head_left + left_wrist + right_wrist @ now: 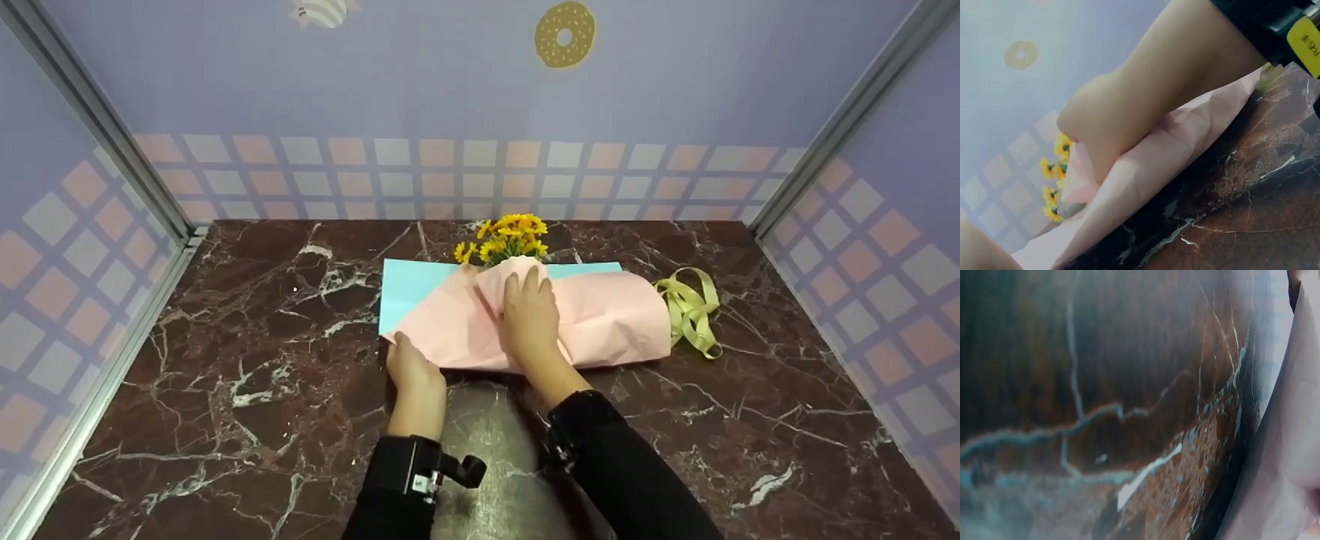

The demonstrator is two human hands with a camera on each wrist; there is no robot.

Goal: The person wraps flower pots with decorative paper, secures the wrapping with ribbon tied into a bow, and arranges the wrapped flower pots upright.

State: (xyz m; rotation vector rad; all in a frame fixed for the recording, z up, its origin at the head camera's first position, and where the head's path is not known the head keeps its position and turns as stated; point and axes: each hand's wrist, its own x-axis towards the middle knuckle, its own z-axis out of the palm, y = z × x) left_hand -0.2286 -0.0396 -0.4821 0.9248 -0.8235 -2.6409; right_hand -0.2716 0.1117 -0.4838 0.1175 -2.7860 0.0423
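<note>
Yellow flowers (pixel 513 234) poke out from the far side of a sheet of pink wrapping paper (pixel 615 315), which is folded over their lower part. Beneath the pink paper lies a light blue sheet (pixel 409 289), showing at the left and along the back. My left hand (pixel 416 382) pinches the pink paper's near left corner. On top of the fold, close below the blooms, my right hand (pixel 531 319) presses with its fingers extended; its thumb is hidden. The left wrist view shows the right hand (pixel 1100 124) on the paper beside the flowers (pixel 1053 194).
A loose bundle of yellow-green ribbon (pixel 690 311) lies at the right end of the pink paper. Everything rests on a dark red marble-patterned tabletop (pixel 262 375). Patterned wall panels (pixel 465 97) enclose the back and both sides.
</note>
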